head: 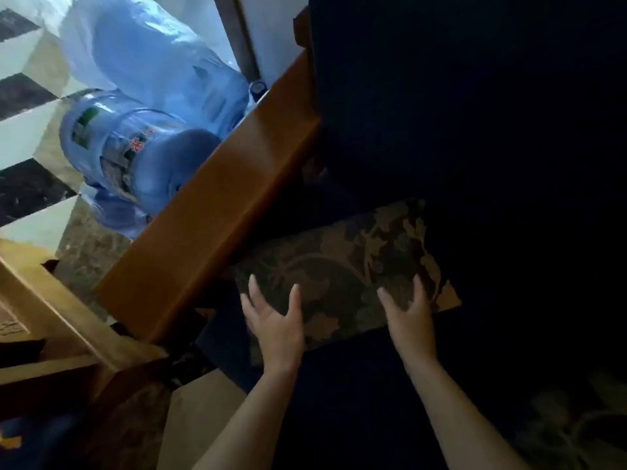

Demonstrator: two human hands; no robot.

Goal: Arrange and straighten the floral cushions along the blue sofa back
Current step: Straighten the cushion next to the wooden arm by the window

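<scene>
One floral cushion (342,276), rectangular, in woven dark fabric patterned with tan leaves, lies flat on the dark blue sofa (475,130) seat just beside the smooth wooden armrest (217,212) at its 9 o'clock. Both hands rest on its near edge: the left hand (276,329) at 7 o'clock, the right hand (412,320) at 5 o'clock, fingers spread wide, pressing rather than gripping. Two translucent blue water jugs (135,154) lie on the tiled floor (20,137) at 10 o'clock.
</scene>
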